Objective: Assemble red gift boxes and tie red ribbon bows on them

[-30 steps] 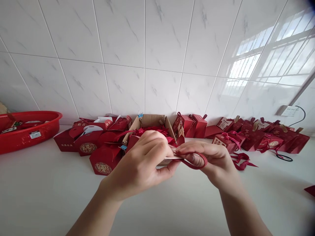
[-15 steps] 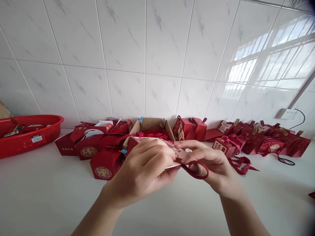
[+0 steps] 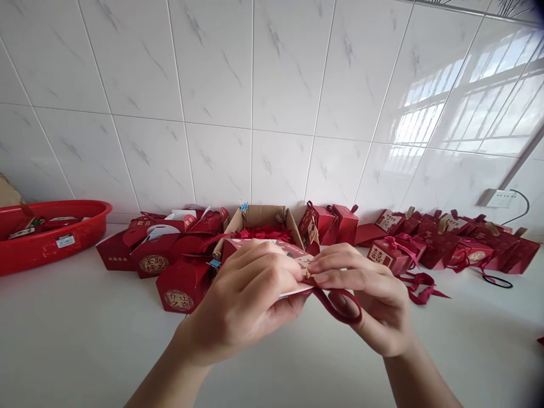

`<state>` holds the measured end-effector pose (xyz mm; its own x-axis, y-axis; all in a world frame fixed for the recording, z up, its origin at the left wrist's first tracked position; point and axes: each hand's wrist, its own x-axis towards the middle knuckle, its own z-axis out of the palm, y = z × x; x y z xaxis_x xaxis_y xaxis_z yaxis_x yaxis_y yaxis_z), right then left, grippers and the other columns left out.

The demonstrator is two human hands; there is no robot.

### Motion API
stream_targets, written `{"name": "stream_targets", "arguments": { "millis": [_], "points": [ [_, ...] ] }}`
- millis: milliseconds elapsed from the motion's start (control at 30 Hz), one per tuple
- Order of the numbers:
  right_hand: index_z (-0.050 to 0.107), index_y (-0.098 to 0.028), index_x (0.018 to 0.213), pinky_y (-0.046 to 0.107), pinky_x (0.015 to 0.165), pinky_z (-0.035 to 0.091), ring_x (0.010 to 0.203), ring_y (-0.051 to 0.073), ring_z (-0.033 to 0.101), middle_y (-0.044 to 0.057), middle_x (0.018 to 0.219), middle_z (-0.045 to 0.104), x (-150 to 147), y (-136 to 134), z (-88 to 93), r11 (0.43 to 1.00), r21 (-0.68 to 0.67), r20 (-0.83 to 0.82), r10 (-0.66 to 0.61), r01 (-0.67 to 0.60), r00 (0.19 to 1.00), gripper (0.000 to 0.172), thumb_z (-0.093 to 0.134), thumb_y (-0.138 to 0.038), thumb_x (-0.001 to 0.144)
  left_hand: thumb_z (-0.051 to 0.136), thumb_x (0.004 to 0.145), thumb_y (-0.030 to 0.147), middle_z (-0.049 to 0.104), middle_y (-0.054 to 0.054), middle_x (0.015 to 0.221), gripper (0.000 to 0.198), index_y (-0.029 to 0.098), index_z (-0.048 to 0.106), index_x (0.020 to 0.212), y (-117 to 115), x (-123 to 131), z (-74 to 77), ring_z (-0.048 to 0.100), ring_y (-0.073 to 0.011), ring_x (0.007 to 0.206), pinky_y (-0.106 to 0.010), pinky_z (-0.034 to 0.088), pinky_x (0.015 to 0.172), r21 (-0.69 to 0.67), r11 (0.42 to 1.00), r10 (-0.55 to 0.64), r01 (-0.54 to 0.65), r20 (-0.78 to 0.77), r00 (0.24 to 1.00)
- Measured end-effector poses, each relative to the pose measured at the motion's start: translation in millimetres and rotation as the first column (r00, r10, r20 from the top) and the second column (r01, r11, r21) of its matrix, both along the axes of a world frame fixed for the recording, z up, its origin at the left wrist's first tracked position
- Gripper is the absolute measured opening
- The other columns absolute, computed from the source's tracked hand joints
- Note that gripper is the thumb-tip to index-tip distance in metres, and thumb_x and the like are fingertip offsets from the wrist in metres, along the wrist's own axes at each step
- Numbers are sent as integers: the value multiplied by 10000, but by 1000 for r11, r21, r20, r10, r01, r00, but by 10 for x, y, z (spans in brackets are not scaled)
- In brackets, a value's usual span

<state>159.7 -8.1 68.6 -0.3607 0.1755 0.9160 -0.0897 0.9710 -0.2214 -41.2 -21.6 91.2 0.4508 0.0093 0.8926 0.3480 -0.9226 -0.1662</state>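
In the middle of the head view, my left hand (image 3: 250, 294) is closed on a red and cream printed gift box (image 3: 293, 254). Its fingers lie over the top and the thumb is underneath. A dark red ribbon (image 3: 335, 313) comes off the box's right corner and curls into a loop. My right hand (image 3: 378, 300) is closed on the ribbon, its fingers pressing it against the corner while the thumb sits inside the loop. Both hands hide much of the box, so its full shape is unclear. Behind it stands an open cardboard box (image 3: 266, 214) with red ribbons inside.
Several red gift boxes (image 3: 181, 289) stand on the left of the white table (image 3: 106, 340). More red boxes (image 3: 437, 246) with ribbon handles stand at the right, near a loose ribbon (image 3: 425, 289). A red basin (image 3: 63, 249) is far left. Behind is a tiled wall (image 3: 280, 73).
My right fingers have straightened and come down on the ribbon at the box's corner. The ribbon loop hangs slightly lower and larger. My left hand keeps its hold.
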Motion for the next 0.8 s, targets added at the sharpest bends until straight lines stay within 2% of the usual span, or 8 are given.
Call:
{"name": "stream_targets", "arguments": {
  "millis": [267, 467, 600, 700, 800],
  "points": [
    [640, -171, 1178, 412, 760, 521, 908, 227, 652, 78, 1022, 714, 8, 19, -3, 994, 70, 14, -84, 83, 996, 538, 633, 65, 694, 748, 716, 37, 715, -62, 808, 276, 169, 551, 856, 21, 15, -5, 659, -165, 755, -348, 573, 702, -34, 999, -26, 28, 72, 997],
    [676, -187, 1120, 385, 702, 517, 843, 208, 646, 62, 953, 722, -41, 18, -56, 984, 54, -98, -163, 168, 982, 485, 618, 85, 723, 768, 707, 53, 695, -45, 790, 289, 176, 541, 837, 34, 57, -19, 631, -159, 760, -327, 569, 699, -106, 993, -36, 48, 104, 994],
    [676, -194, 1127, 375, 672, 518, 809, 204, 643, 66, 934, 725, -45, -11, -67, 984, 25, -90, -174, 177, 981, 482, 610, 80, 736, 774, 720, 104, 698, -52, 848, 280, 186, 512, 776, 41, 55, -14, 634, -204, 942, -362, 566, 820, -122, 992, -23, 36, 108, 994],
    [663, -200, 1130, 370, 684, 526, 817, 203, 650, 60, 935, 719, -37, -24, -74, 988, -3, -68, -153, 153, 986, 487, 600, 82, 738, 738, 757, 96, 720, -64, 947, 268, 195, 490, 785, 36, 50, -28, 608, -231, 1093, -388, 553, 895, -242, 965, -78, 101, 103, 992],
    [638, -216, 1122, 346, 695, 537, 865, 205, 652, 50, 934, 706, -40, -27, -100, 984, -80, -95, -169, 161, 981, 485, 612, 78, 738, 714, 776, 95, 708, -65, 937, 268, 200, 471, 820, 40, 57, -62, 622, -218, 1053, -370, 585, 836, -381, 906, -139, 184, 143, 980]
  ]
}}
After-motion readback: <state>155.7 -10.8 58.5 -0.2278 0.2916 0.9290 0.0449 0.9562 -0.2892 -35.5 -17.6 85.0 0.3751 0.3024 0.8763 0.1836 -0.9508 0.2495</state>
